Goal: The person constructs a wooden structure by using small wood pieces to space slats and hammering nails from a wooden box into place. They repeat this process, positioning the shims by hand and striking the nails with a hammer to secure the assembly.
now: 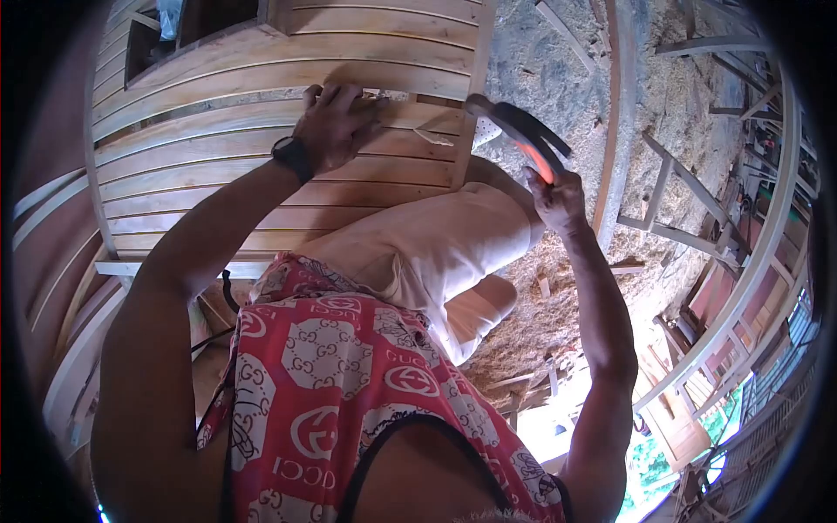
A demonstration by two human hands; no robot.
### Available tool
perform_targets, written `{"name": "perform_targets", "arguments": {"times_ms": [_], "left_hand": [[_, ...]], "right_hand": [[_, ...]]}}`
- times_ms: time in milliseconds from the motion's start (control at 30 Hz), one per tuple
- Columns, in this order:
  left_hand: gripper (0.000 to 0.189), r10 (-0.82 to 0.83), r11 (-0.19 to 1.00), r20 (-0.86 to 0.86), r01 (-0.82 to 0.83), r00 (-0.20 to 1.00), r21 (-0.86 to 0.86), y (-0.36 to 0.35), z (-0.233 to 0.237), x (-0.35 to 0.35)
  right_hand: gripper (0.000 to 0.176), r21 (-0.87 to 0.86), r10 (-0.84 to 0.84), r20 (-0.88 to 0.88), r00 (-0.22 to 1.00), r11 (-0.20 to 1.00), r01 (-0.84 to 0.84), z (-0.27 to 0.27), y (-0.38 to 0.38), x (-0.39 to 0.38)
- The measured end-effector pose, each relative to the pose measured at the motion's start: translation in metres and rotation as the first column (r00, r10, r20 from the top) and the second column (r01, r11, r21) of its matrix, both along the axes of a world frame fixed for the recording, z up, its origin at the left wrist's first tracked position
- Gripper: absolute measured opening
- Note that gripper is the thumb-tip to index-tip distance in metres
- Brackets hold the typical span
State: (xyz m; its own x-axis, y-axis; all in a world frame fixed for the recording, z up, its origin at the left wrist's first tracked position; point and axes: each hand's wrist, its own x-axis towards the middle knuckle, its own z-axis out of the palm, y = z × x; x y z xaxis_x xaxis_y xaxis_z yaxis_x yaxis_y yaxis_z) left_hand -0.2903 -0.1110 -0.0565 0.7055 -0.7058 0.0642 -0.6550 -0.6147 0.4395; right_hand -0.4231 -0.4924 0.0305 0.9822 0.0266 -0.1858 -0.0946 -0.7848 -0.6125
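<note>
My left hand [338, 126], with a dark watch [293, 157] on its wrist, rests on a slatted wooden panel [209, 163]. Its fingers are spread and reach over a slat edge beside a narrow gap between the slats. Wrapped round the orange-and-black handle of a hammer [539, 164], my right hand [559, 202] is just beyond the panel's right edge. The hammer's dark head is raised close to that edge, near the end of the gap. A thin pale strip or splinter [433, 137] lies on the slats between my hands.
A rectangular opening [214, 22] is framed in the panel's upper left. My bent leg [427, 231] is under the panel's near side. Wood shavings cover the ground [558, 305]. A long timber [615, 113] and several wooden frames [680, 187] stand or lie to the right.
</note>
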Motion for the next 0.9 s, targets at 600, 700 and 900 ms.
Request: {"name": "perform_targets", "arguments": {"times_ms": [600, 700, 900], "left_hand": [[0.018, -0.068, 0.879, -0.192, -0.033, 0.979, -0.475, -0.06, -0.019, -0.028], [0.011, -0.074, 0.779, -0.27, -0.113, 0.96, -0.616, -0.054, 0.008, -0.022], [0.016, -0.022, 0.697, -0.451, -0.309, 0.892, -0.646, -0.058, 0.061, 0.021]], "right_hand": [[0.075, 0.891, 0.063, -0.298, 0.952, 0.375, 0.255, 0.122, 0.037, 0.059], [0.077, 0.966, 0.096, -0.051, 0.994, 0.256, 0.025, 0.152, 0.052, 0.085], [0.027, 0.614, 0.055, 0.044, 0.998, 0.786, -0.07, 0.136, 0.07, 0.095]]}}
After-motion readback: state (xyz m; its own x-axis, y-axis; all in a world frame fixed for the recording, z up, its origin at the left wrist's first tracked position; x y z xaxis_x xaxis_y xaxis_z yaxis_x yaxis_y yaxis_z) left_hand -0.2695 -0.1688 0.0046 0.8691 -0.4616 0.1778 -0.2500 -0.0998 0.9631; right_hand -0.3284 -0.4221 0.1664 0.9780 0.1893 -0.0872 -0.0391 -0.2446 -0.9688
